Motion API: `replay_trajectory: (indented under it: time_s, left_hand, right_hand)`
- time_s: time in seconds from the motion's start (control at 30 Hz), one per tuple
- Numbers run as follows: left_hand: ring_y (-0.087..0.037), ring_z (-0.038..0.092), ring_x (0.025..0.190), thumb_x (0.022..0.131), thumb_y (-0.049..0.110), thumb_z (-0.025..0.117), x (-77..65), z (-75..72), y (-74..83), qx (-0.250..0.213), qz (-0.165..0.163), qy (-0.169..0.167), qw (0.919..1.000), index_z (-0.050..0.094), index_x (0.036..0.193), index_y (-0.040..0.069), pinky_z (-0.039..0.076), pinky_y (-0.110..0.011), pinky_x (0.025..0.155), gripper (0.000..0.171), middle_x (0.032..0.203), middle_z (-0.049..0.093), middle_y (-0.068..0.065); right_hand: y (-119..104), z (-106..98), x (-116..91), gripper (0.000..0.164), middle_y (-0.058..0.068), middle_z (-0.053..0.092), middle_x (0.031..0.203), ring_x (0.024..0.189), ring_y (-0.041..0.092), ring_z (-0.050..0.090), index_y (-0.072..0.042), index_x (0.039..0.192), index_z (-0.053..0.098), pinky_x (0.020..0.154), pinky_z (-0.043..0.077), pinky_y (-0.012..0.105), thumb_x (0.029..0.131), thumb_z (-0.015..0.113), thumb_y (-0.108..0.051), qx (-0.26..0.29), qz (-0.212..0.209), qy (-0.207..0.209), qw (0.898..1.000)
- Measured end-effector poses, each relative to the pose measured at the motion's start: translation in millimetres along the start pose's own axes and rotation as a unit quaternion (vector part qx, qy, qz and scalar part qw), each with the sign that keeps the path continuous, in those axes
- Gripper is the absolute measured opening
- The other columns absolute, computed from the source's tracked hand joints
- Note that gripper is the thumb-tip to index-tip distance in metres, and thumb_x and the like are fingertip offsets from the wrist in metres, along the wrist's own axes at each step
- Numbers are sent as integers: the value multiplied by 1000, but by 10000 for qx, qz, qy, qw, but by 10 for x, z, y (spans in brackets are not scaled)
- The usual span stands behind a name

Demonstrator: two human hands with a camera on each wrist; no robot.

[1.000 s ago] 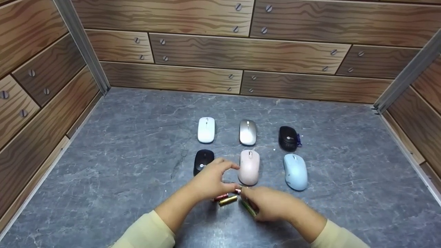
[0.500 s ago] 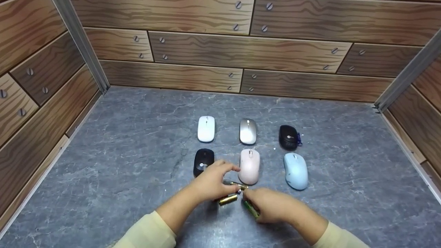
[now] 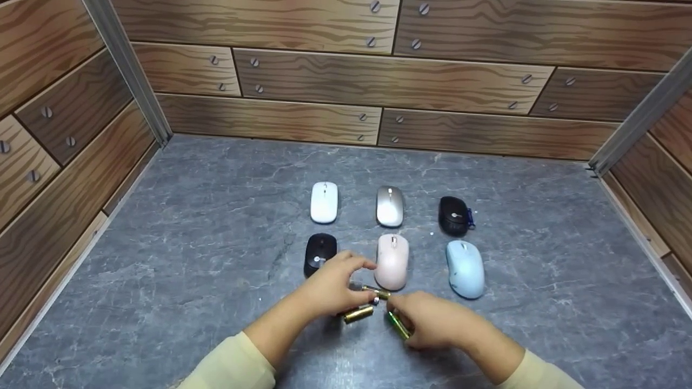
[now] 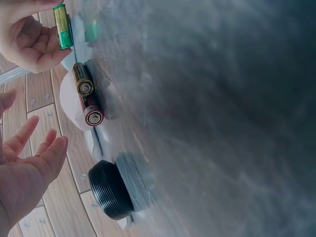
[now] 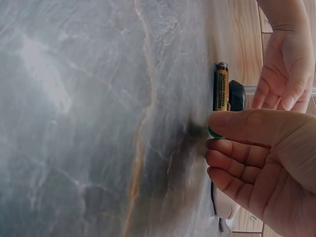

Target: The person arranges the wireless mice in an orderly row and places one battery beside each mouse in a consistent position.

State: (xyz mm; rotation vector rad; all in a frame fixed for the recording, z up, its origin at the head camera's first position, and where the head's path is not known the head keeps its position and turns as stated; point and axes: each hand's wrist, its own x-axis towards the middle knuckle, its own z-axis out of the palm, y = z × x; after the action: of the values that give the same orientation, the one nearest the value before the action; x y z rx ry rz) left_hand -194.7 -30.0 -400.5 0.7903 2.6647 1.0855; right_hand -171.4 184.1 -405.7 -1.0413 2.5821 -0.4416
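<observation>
In the head view, my right hand (image 3: 432,321) pinches a green battery (image 3: 399,326) near the table's front. The left wrist view shows that green battery (image 4: 62,27) between thumb and fingers. My left hand (image 3: 332,285), fingers and thumb spread apart, is over the table between the black mouse (image 3: 319,249) and the pink mouse (image 3: 392,259); it grips nothing. Just below it lies a gold battery (image 3: 358,314). Beyond its thumb, another gold-coloured battery (image 3: 383,294) partly shows. A red battery (image 4: 93,112) appears in the left wrist view, mostly hidden in the head view.
Farther back are a white mouse (image 3: 324,202), a silver mouse (image 3: 390,206) and a second black mouse (image 3: 453,216) with a small blue piece at its side. A light blue mouse (image 3: 465,269) is at the right. Wood-patterned walls (image 3: 324,78) enclose the grey tabletop (image 3: 227,216).
My right hand has shifted slightly right with the green battery. A gold-coloured battery beyond the left thumb has come into sight. My left hand stays about where it was.
</observation>
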Motion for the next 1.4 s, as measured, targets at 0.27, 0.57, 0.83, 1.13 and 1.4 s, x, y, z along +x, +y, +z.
replay_trajectory:
  time_s: [0.27, 0.57, 0.83, 1.13, 1.4]
  left_hand:
    - [-18, 51, 107, 77, 31, 70, 25, -6, -30, 50, 15, 14, 10000, 59, 116, 15, 42, -34, 92, 44, 114, 54, -3]
    - [-21, 51, 108, 77, 29, 71, 102, -113, -64, 86, -64, 116, 9999, 58, 117, 13, 41, -37, 93, 45, 116, 54, -6]
    - [-28, 52, 108, 78, 30, 70, 251, -252, -111, -59, -197, 247, 9995, 56, 120, 11, 41, -40, 93, 48, 117, 53, -9]
    - [-24, 52, 105, 79, 26, 69, 485, -336, -121, -134, -290, 584, 9978, 56, 121, 10, 42, -39, 93, 46, 117, 52, -9]
    - [-24, 50, 112, 80, 28, 68, 648, -361, -143, -36, -430, 559, 9975, 55, 121, 10, 38, -37, 98, 46, 120, 52, -9]
  right_hand:
    - [21, -114, -22, 36, -9, 48, 64, 55, 3, 41, -13, 92, 52, 48, 38, 21, 62, 70, -3, 377, 35, 22, 9993]
    - [149, -304, 22, 37, -5, 53, 67, 59, 3, 46, -8, 96, 53, 53, 43, 20, 64, 71, -3, 569, 7, 511, 9971]
    - [303, -465, 181, 43, -2, 56, 71, 63, 10, 52, 0, 105, 54, 58, 46, 24, 64, 67, 1, 715, 434, 1103, 9904]
    - [493, -672, 448, 47, 6, 60, 77, 66, 15, 55, 3, 113, 52, 61, 48, 30, 69, 68, -2, 854, 1681, 1724, 9668]
    - [767, -778, 701, 53, 11, 58, 81, 69, 22, 55, 6, 120, 46, 61, 48, 33, 74, 68, -6, 832, 2510, 1673, 9498]
